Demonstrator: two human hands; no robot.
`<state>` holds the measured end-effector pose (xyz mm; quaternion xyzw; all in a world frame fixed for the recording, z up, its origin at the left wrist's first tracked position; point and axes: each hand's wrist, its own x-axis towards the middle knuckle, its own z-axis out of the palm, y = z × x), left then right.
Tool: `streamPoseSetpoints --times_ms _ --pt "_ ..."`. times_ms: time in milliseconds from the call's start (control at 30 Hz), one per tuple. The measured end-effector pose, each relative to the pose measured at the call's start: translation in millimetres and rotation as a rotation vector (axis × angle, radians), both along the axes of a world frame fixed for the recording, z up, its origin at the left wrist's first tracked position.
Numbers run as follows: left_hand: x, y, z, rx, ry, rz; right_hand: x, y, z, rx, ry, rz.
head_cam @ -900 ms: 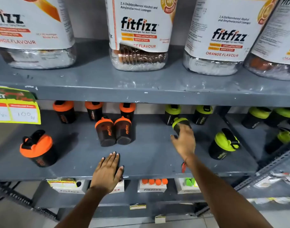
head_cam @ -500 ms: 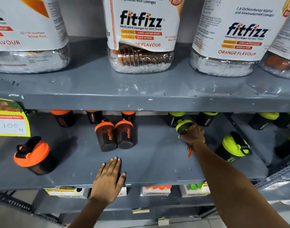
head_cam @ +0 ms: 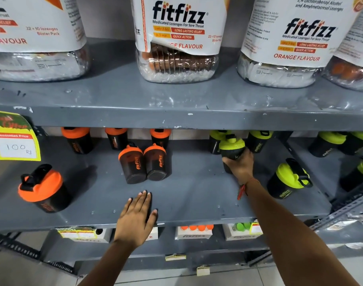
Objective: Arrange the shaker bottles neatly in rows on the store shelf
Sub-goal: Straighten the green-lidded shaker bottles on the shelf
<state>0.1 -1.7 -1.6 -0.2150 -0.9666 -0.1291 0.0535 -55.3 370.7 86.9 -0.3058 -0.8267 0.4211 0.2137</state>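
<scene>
grey shelf (head_cam: 197,199), orange-lidded shakers (head_cam: 133,164), green-lidded shakers (head_cam: 287,180)

Even overhead light, soft shadows under the upper shelf (head_cam: 176,118) (edges bow outward).

I am seeing two shaker bottles (head_cam: 144,163) standing side by side mid-shelf (head_cam: 197,195), three behind them, one lying front left (head_cam: 41,188), the jars (head_cam: 176,40) sitting on the shelf above.

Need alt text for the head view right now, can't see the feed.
The right hand grips a green-lidded shaker bottle near the back of the grey shelf, while the left hand rests flat at its front edge. Orange-lidded shakers stand left.
</scene>
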Motion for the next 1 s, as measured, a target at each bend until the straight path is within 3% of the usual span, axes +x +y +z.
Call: streamPoseSetpoints --times_ms 100,200,600,867,1000 --pt "1 0 -1 -0.002 -0.004 -0.003 1 -4 0 -0.059 0.19 0.009" --pt "1 0 -1 -0.007 -0.006 -0.004 7 -11 -7 -0.161 0.251 0.052" --pt "1 -1 0 -0.037 0.007 -0.006 15 -25 -29 -0.28 0.273 0.129" --pt "3 1 2 -0.04 0.003 -0.006 19 4 -32 -0.541 0.202 0.32" --pt "3 2 3 -0.046 0.006 -0.005 12 10 -24 -0.521 0.184 0.362"
